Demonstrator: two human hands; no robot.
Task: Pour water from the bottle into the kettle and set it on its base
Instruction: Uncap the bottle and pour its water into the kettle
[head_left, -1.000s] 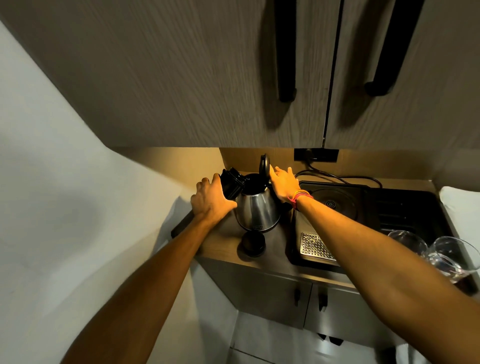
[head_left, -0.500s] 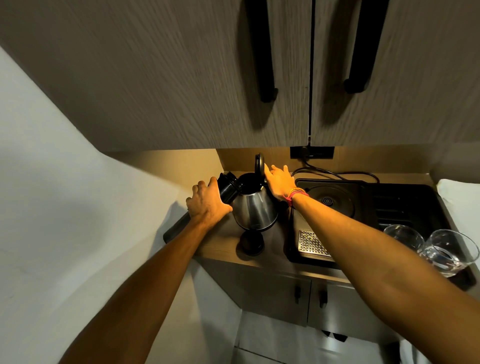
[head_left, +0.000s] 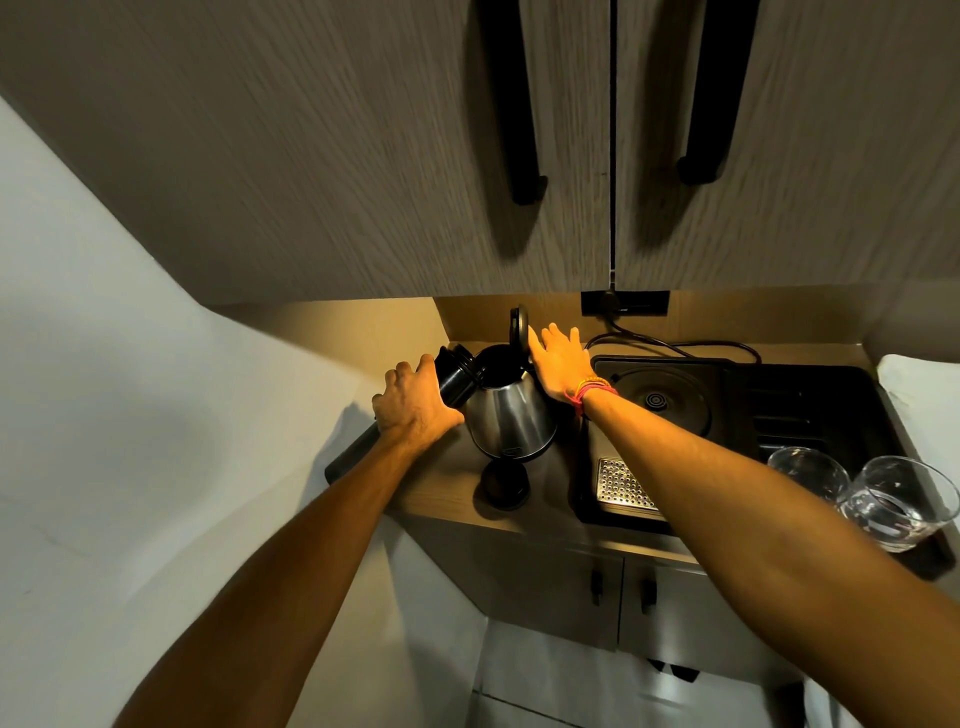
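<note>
Your left hand (head_left: 415, 402) grips the matte black cylindrical bottle (head_left: 453, 379), tipped into the shiny steel kettle (head_left: 511, 418); your right hand (head_left: 558, 361), fingers flat, props its lid (head_left: 518, 325).

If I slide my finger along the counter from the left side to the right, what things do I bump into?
Left hand holding the black bottle → steel kettle → right hand → black hob → two glasses.

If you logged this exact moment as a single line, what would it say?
step: pouring | left hand: tilts black bottle over open kettle | right hand: flat against raised lid | base: bare
</note>
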